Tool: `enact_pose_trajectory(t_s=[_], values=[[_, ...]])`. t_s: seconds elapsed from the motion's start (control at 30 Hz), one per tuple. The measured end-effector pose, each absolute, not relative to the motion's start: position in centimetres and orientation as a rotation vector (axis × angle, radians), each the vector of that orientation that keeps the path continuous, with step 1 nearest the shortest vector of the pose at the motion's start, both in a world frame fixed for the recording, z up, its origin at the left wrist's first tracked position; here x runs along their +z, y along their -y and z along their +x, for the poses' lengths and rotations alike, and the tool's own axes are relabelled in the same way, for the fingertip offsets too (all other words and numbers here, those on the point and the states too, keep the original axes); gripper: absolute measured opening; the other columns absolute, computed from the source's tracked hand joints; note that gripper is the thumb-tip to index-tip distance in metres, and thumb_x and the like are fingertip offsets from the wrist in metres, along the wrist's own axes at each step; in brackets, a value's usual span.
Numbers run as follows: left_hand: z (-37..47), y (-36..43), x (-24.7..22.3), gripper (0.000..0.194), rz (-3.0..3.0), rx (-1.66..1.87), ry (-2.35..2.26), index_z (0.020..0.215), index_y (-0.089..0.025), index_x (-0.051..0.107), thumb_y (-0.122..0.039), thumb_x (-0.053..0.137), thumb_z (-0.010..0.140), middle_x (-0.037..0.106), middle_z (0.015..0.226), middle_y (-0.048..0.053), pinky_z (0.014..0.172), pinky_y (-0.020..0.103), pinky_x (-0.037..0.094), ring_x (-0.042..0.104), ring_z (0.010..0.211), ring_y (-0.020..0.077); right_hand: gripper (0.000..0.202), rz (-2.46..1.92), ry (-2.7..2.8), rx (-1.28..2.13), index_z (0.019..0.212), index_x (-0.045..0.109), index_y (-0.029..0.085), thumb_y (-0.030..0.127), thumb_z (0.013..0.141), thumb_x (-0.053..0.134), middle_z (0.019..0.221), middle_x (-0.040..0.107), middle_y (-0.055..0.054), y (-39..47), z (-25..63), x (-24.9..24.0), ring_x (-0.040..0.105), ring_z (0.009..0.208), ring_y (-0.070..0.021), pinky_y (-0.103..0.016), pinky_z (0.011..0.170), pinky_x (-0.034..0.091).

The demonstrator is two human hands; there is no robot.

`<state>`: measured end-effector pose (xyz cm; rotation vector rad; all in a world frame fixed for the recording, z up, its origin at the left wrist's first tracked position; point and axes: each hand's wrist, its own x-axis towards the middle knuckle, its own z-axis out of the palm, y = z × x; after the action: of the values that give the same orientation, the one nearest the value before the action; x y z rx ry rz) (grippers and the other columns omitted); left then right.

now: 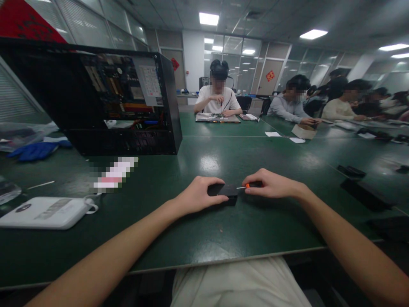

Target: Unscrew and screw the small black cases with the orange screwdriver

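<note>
The left hand (198, 197) grips a black rectangular block (230, 192); the right hand (270, 183) pinches an orange-collared, metal-shafted tool (247, 186), which, misangled, could skid.

The table (204, 230) is dark green and glossy, with a pale edging along its near side. At the left stands a black computer case (128, 102), open on one face. Beside it lie a clear plastic bag (24, 134) and a blue glove (36, 150); nearer are a thin rod (41, 185), a pixelated tag (118, 172) and a white device (51, 212) with a looped strap. Blurred black parts (367, 194) lie at the right. Farther back rest two white sheets (273, 134), a small box (304, 131) and a flat panel (217, 120).
</note>
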<state>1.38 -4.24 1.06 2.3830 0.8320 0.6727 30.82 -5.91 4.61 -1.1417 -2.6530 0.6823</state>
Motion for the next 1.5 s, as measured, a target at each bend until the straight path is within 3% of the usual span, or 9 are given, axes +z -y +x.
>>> enact_pose_trajectory(t_s=[0.23,0.43,0.83,1.1,1.5], values=[[2.5,4.4,0.2,0.051,2.334,0.836,-0.966,0.126,-0.015,0.073,-0.041,0.081,0.084,0.077,0.123,0.010,0.096,0.036,0.054,0.073,0.108,0.0274,0.043,-1.207,2.673,0.689,0.111,0.075,0.015,0.053,0.099,0.057,0.090,0.073,-0.003,5.8,31.3,4.7,0.061,0.075,-0.0146,-0.026,0.068,0.041],[0.9,4.1,1.0,0.044,2.364,0.756,-0.964,0.120,-0.017,0.077,-0.043,0.078,0.085,0.081,0.112,0.006,0.086,0.033,0.055,0.075,0.096,0.0248,0.042,-1.193,2.674,0.698,0.109,0.076,0.015,0.052,0.099,0.059,0.089,0.073,-0.003,6.1,31.1,4.9,0.061,0.075,-0.0140,-0.026,0.069,0.041],[1.0,4.0,1.2,0.050,2.343,0.773,-1.032,0.125,-0.015,0.075,-0.041,0.079,0.082,0.080,0.115,0.009,0.088,0.033,0.055,0.075,0.097,0.0260,0.042,-1.230,2.644,0.603,0.105,0.074,0.015,0.053,0.099,0.058,0.083,0.071,-0.003,6.2,30.8,4.7,0.060,0.071,-0.0140,-0.026,0.066,0.041],[0.1,3.5,1.9,0.051,2.359,0.653,-1.062,0.122,-0.014,0.077,-0.048,0.077,0.084,0.081,0.096,0.006,0.071,0.030,0.052,0.074,0.079,0.0226,0.040,-1.204,2.632,0.590,0.107,0.074,0.015,0.051,0.099,0.058,0.087,0.072,-0.003,6.5,30.2,4.6,0.062,0.074,-0.0143,-0.025,0.069,0.041],[1.2,4.0,0.7,0.046,2.279,0.783,-1.068,0.119,-0.015,0.078,-0.044,0.078,0.084,0.081,0.100,0.006,0.075,0.031,0.054,0.074,0.081,0.0222,0.033,-1.188,2.695,0.421,0.108,0.075,0.017,0.043,0.101,0.057,0.089,0.075,-0.006,7.3,30.5,5.4,0.064,0.073,-0.0151,-0.026,0.067,0.041]])
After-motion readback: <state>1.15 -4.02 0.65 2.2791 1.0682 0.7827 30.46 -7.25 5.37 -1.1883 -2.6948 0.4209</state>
